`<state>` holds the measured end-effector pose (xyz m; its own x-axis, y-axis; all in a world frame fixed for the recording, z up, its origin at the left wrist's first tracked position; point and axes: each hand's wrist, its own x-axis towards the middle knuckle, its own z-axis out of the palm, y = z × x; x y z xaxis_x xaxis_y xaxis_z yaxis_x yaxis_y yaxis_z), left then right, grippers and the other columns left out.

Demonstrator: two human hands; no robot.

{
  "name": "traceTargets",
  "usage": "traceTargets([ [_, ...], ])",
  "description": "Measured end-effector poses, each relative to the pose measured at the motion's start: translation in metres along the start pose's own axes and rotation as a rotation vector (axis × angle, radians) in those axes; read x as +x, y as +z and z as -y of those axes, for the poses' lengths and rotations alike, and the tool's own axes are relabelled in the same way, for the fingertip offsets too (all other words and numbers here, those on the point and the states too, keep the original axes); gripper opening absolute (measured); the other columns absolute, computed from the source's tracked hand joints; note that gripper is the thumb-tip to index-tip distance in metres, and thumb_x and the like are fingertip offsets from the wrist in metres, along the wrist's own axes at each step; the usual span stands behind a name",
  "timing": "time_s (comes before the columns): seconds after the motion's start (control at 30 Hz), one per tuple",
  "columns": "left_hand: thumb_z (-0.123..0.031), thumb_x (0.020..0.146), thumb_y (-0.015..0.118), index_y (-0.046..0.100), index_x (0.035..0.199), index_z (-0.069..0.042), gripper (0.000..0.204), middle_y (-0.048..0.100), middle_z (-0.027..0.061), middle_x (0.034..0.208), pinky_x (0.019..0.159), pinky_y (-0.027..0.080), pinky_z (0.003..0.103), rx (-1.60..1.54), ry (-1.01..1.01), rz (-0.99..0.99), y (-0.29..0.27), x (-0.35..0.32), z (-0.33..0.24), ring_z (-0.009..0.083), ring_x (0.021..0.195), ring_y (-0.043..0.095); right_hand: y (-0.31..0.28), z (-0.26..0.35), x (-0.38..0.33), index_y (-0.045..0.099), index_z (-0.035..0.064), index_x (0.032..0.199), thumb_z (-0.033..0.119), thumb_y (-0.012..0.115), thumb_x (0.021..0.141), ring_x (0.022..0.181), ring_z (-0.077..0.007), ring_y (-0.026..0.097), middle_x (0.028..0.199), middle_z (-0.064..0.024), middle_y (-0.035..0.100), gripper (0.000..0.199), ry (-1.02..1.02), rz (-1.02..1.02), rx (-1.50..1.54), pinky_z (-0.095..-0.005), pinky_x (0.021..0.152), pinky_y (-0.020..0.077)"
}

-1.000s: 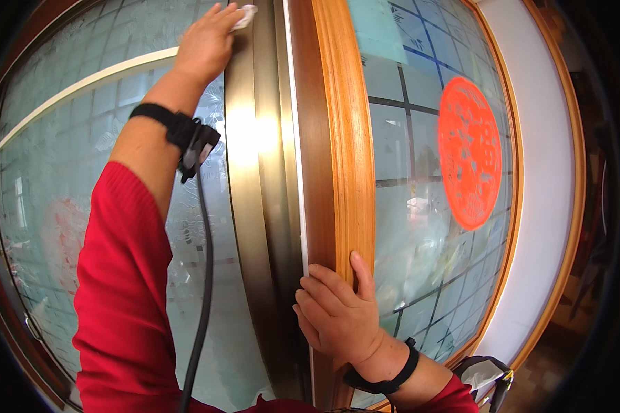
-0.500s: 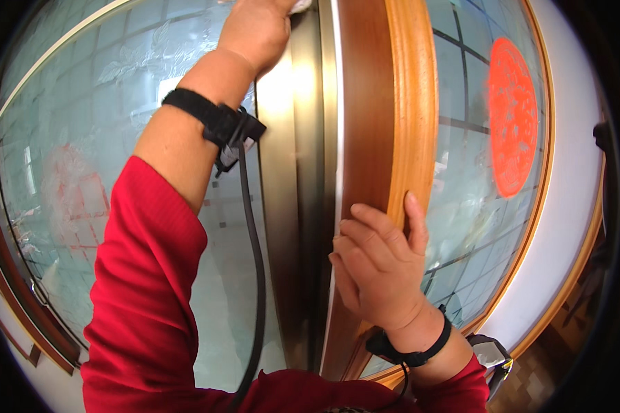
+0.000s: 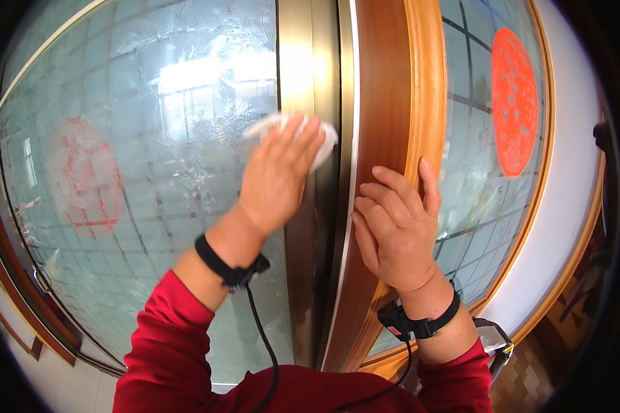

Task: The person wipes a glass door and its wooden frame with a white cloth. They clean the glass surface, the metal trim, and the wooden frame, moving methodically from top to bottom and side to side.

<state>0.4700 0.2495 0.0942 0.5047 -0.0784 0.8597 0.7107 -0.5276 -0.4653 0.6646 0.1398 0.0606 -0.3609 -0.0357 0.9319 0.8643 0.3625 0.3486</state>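
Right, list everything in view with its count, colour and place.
metal frame: one, gold-bronze, centre
cloth: one, white, on metal frame
wooden post: one, brown-orange, right of centre
glass panels: two, pale blue-green, left and right
round decoration: one, red, right panel
faded patch: one, reddish, left panel
wall: one, white, far right
container: one, dark-rimmed, lower right
patterned floor: one, tan, lower right
wrist straps: two, black, both wrists
cables: two, black, below straps
sleeves: two, red, lower edge
left grip: one, bare, on cloth
right grip: one, bare, against wooden post

Above and below the left hand (image 3: pixel 275 172), the smooth brass-coloured metal strip (image 3: pixel 296 82) offers free passage; rightward, the raised brown wooden frame (image 3: pixel 386 89) blocks.
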Motion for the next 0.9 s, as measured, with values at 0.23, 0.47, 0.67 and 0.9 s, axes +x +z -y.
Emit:
traceTargets([
  [0.23,-0.007,0.082,0.056,0.055,0.141,-0.005,0.059,0.045,0.0091,0.153,0.112,0.036,0.042,-0.069,-0.01,0.243,0.004,-0.105,-0.055,0.0272,0.144,0.039,0.0,0.004,-0.006,0.069,0.0072,0.088,0.009,0.071,0.078,0.116,-0.0242,0.061,0.099,-0.0039,0.067,0.01,-0.008,-0.008,0.003,-0.0552,0.116,0.0279],
  [0.47,-0.009,0.083,0.057,0.059,0.137,-0.005,0.055,0.05,0.0069,0.149,0.101,0.042,0.037,-0.109,0.167,0.265,0.003,-0.146,-0.06,0.0239,0.139,0.045,0.0,0.003,-0.007,0.067,0.0067,0.087,0.011,0.07,0.078,0.116,-0.0232,0.061,0.1,-0.0042,0.067,0.01,-0.021,-0.007,0.002,-0.0562,0.115,0.0301],
  [0.67,-0.011,0.085,0.053,0.06,0.135,-0.006,0.05,0.053,0.0068,0.147,0.098,0.043,0.033,-0.13,0.339,0.256,-0.001,-0.134,-0.033,0.0208,0.133,0.051,-0.001,0.002,-0.007,0.066,0.0083,0.087,0.013,0.071,0.079,0.114,-0.0223,0.061,0.099,-0.0027,0.066,0.01,-0.039,-0.027,0.034,-0.0562,0.115,0.0307],
  [0.9,-0.01,0.083,0.059,0.062,0.132,-0.012,0.049,0.061,0.0094,0.124,0.096,0.043,0.038,-0.067,0.14,0.173,-0.023,-0.082,-0.018,0.0271,0.115,0.057,-0.002,0.0,-0.009,0.066,0.0087,0.087,0.013,0.07,0.08,0.114,-0.0219,0.06,0.1,-0.0021,0.065,0.009,-0.062,0.002,0.057,-0.058,0.114,0.0301],
])
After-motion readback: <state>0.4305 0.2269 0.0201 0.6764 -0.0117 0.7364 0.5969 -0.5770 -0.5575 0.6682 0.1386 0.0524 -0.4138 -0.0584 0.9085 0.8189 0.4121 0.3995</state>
